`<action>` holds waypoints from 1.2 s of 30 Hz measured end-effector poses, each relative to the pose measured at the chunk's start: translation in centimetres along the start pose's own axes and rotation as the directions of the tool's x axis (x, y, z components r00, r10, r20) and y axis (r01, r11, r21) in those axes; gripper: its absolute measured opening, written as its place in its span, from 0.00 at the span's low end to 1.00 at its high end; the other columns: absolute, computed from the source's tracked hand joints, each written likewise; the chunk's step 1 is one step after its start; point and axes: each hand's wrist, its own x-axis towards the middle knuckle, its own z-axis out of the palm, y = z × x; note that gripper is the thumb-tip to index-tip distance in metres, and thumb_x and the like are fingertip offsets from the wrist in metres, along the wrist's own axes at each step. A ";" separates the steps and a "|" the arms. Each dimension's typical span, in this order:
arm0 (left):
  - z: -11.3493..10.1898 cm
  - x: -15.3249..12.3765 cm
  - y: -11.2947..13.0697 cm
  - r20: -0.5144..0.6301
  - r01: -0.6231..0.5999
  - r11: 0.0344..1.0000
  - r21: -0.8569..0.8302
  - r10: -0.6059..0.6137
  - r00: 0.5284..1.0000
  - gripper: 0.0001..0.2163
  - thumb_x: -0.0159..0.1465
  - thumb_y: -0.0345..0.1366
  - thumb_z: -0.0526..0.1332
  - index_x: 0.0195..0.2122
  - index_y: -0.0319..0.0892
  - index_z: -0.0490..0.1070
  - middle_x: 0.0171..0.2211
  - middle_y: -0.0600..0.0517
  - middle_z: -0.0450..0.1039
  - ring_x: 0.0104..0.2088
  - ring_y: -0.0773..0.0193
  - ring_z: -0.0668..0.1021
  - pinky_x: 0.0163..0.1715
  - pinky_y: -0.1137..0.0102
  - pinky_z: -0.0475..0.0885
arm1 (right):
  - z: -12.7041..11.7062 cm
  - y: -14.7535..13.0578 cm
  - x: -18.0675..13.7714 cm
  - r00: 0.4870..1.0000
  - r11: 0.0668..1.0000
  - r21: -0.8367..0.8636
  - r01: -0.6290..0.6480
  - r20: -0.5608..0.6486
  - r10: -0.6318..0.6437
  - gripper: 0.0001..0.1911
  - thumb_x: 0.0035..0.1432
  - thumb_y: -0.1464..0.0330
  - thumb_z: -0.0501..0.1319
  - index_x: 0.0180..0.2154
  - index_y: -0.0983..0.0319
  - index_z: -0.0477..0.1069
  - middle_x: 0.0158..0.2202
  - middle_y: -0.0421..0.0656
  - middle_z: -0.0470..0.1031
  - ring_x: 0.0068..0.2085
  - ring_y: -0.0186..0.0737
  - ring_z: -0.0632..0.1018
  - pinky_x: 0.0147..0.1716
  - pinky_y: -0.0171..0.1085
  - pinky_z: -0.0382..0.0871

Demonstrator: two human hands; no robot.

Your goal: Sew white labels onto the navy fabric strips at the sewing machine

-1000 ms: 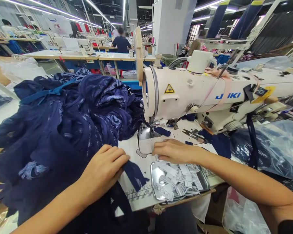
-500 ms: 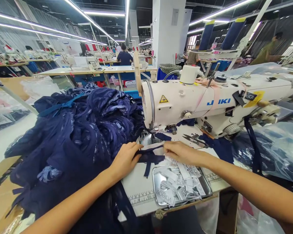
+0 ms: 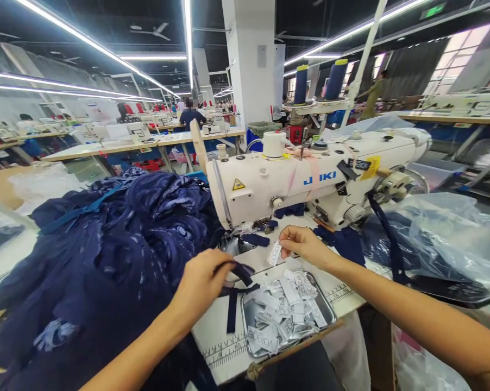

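My left hand (image 3: pixel 202 282) is closed on a navy fabric strap (image 3: pixel 233 293) that hangs over the white table edge. My right hand (image 3: pixel 304 245) pinches a small white label (image 3: pixel 274 253) just above a metal tray (image 3: pixel 325 304) filled with several white labels. Both hands are in front of the needle area of a white JUKI sewing machine (image 3: pixel 302 182). A big heap of navy lace garments (image 3: pixel 106 255) lies to the left, touching my left forearm.
A clear plastic bag with dark fabric (image 3: pixel 436 244) lies at the right of the machine. Two navy thread cones (image 3: pixel 318 81) stand behind it. A ruler strip (image 3: pixel 224 353) is printed along the table front. Other workers and sewing tables fill the background.
My right hand has lifted a white label up from the tray. My left hand has gathered the navy strap and drawn it back toward me. The view has tilted upward.
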 end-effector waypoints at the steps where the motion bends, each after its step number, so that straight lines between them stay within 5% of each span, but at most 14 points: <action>1: -0.3 0.6 0.2 -0.088 0.052 0.996 -0.078 -0.058 0.994 0.08 0.56 0.34 0.54 0.28 0.43 0.73 0.26 0.53 0.74 0.28 0.64 0.74 0.30 0.71 0.65 | -0.2 -0.2 0.0 1.000 1.000 0.017 -0.012 -0.014 0.013 0.14 0.45 0.60 0.61 0.25 0.63 0.63 0.17 0.37 0.68 0.21 0.32 0.71 0.23 0.33 0.62; 4: 0.1 2.0 0.6 -0.164 0.148 0.948 -0.281 -0.200 0.966 0.08 0.54 0.37 0.55 0.26 0.42 0.72 0.24 0.54 0.73 0.26 0.65 0.73 0.28 0.73 0.66 | -0.2 -0.6 -0.3 0.999 0.997 0.073 -0.014 -0.042 0.017 0.13 0.42 0.61 0.64 0.24 0.63 0.64 0.18 0.35 0.66 0.22 0.30 0.69 0.25 0.33 0.62; 7: 2.5 2.3 0.1 -0.032 0.286 0.855 -0.433 -0.331 0.943 0.07 0.49 0.39 0.59 0.20 0.41 0.70 0.17 0.56 0.69 0.21 0.67 0.71 0.21 0.75 0.65 | 0.4 -0.8 -0.9 0.999 0.992 0.126 -0.022 -0.028 0.026 0.12 0.41 0.63 0.65 0.23 0.64 0.66 0.21 0.35 0.67 0.25 0.30 0.69 0.30 0.34 0.62; 10: 4.4 1.8 -0.8 0.179 0.539 0.625 -0.565 -0.545 0.819 0.14 0.45 0.45 0.63 0.16 0.41 0.65 0.10 0.59 0.60 0.11 0.71 0.64 0.10 0.77 0.57 | 1.4 -1.0 -1.5 0.998 0.979 0.191 -0.064 -0.004 0.066 0.12 0.39 0.64 0.67 0.23 0.64 0.68 0.31 0.40 0.71 0.34 0.34 0.71 0.35 0.35 0.63; 12: 4.7 1.3 -1.1 0.256 0.602 0.493 -0.628 -0.599 0.759 0.16 0.41 0.48 0.65 0.16 0.40 0.64 0.09 0.60 0.58 0.09 0.72 0.62 0.08 0.77 0.55 | 2.4 -1.3 -1.6 0.996 0.968 0.235 -0.083 0.004 0.085 0.11 0.38 0.65 0.67 0.23 0.63 0.69 0.40 0.43 0.71 0.42 0.38 0.71 0.41 0.37 0.62; 16: 3.8 0.8 -0.8 0.259 0.550 0.415 -0.725 -0.576 0.776 0.17 0.37 0.46 0.68 0.20 0.38 0.69 0.13 0.58 0.64 0.12 0.74 0.64 0.10 0.78 0.60 | 4.7 -2.0 -0.8 0.996 0.943 0.323 -0.082 0.000 0.086 0.09 0.38 0.67 0.67 0.24 0.63 0.70 0.45 0.43 0.70 0.46 0.38 0.70 0.46 0.38 0.58; 23: 2.4 -0.1 0.1 0.265 0.494 0.360 -0.791 -0.527 0.808 0.14 0.38 0.42 0.69 0.21 0.37 0.72 0.16 0.57 0.65 0.17 0.74 0.66 0.16 0.78 0.63 | 8.0 -2.3 1.2 0.990 0.955 0.297 -0.024 -0.124 0.063 0.06 0.39 0.68 0.62 0.21 0.63 0.66 0.21 0.35 0.67 0.27 0.31 0.68 0.32 0.34 0.61; 30: 2.3 -0.4 0.1 0.289 0.486 0.279 -0.828 -0.529 0.798 0.16 0.44 0.47 0.66 0.21 0.37 0.71 0.16 0.57 0.64 0.16 0.73 0.67 0.15 0.78 0.63 | 9.8 -1.9 1.6 0.967 0.967 0.251 0.050 -0.253 0.015 0.05 0.40 0.69 0.59 0.20 0.62 0.63 0.19 0.34 0.63 0.25 0.31 0.64 0.28 0.33 0.58; 36: 2.9 -0.2 -0.7 0.274 0.517 0.288 -0.806 -0.593 0.757 0.17 0.36 0.42 0.70 0.23 0.36 0.71 0.16 0.57 0.66 0.14 0.74 0.66 0.13 0.78 0.64 | 10.3 -1.8 1.7 0.970 0.979 0.199 0.046 -0.244 0.004 0.04 0.40 0.69 0.58 0.20 0.63 0.64 0.19 0.34 0.63 0.24 0.30 0.64 0.26 0.32 0.57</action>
